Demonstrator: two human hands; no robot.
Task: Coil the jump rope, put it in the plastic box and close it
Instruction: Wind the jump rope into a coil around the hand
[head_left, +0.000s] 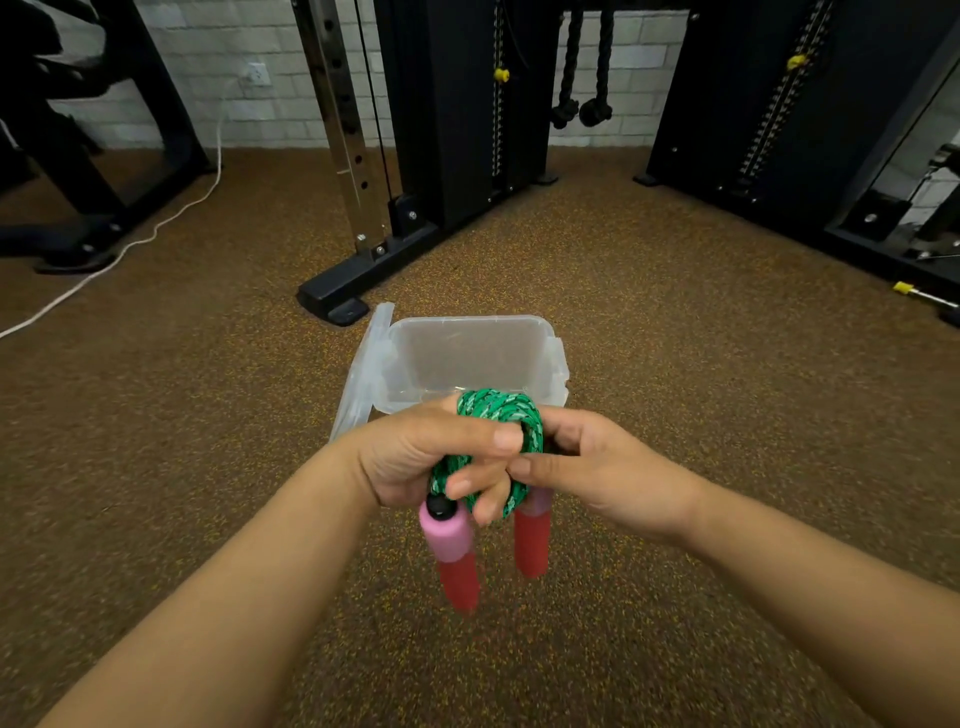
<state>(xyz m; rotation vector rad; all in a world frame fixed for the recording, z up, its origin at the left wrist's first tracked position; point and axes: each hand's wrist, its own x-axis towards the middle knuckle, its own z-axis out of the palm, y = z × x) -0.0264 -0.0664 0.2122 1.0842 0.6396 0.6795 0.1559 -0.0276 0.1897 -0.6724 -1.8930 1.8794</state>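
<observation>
Fingers (498, 439) of both your hands clench the coiled green braided jump rope (506, 415), pink-and-red foam handles (452, 551) dangling, just near of the open clear plastic box (467, 353) on the floor.

1 jump rope (498, 415) w/ 2 handles, 1 plastic box (467, 353), 1 lid (363, 374), 2 hands

rope coil (498, 415) before box (467, 353) | lid (363, 374) left of box
</observation>
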